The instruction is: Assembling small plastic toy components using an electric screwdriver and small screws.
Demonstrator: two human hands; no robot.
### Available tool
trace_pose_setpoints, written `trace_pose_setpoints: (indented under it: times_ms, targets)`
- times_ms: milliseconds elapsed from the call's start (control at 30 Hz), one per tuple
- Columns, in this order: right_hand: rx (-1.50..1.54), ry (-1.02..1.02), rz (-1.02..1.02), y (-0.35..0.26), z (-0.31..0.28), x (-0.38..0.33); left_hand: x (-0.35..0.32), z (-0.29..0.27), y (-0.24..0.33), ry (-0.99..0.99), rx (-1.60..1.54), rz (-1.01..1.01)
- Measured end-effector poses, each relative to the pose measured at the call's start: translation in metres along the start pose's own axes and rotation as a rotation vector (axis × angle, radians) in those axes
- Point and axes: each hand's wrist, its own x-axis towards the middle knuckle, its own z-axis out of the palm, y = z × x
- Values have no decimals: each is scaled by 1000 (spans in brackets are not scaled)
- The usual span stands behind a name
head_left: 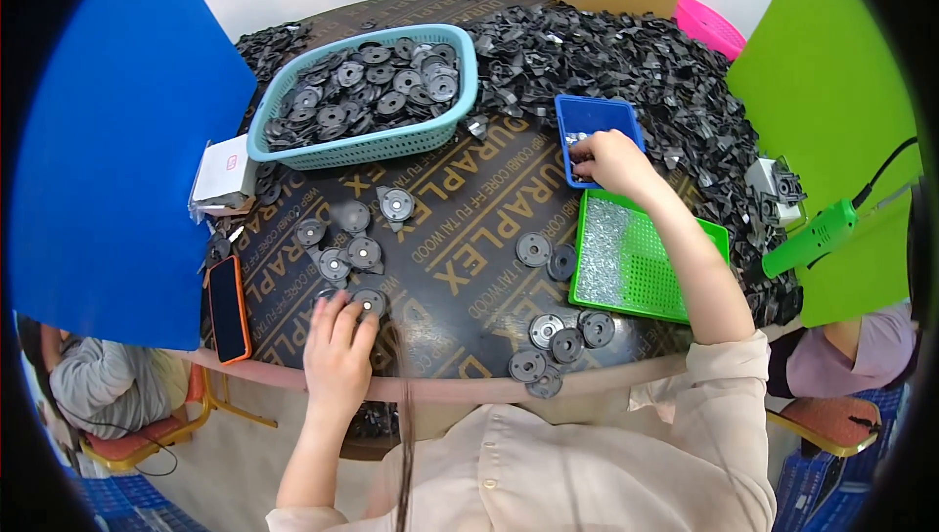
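Observation:
My left hand (337, 341) rests at the table's near edge, fingers stretched out and slightly apart, the tips touching a round black disc part (370, 303). Beyond it lie several similar discs with metal centres, among them a disc (396, 204) on a wider black base. My right hand (614, 162) reaches into a small blue tray (638, 131), its fingers bent together over small shiny pieces (579, 139). The fingertips are partly hidden, so what they pinch cannot be made out. Below my right forearm, a green basket (653, 311) holds many tiny silvery parts (602, 253).
A light-blue basket (362, 153) full of discs stands at the back left. Loose black parts (626, 58) cover the back and right. More discs (565, 344) lie near the front edge. An orange-edged phone (229, 309), white box (226, 178) and green corded tool (812, 239) flank the table.

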Motion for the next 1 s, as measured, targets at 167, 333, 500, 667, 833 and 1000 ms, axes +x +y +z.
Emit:
trace_pose_setpoints:
  times_ms: [167, 333, 500, 667, 833, 1000]
  targets:
    - [63, 154, 56, 3, 4, -2, 11, -14, 44, -48, -396, 58]
    - [99, 266, 94, -3, 1, 2, 27, 3, 98, -174, -614, 332]
    - [202, 336, 86, 13, -6, 0, 31, 8, 98, -149, -712, 277]
    - [445, 336, 159, 1, -28, -14, 74, 11, 84, -341, -1632, -611]
    - [735, 388, -129, -64, -30, -61, 127, 19, 75, -402, -2104, -816]
    - [438, 507, -442, -88, -12, -99, 138, 26, 87, -435, -2181, -768]
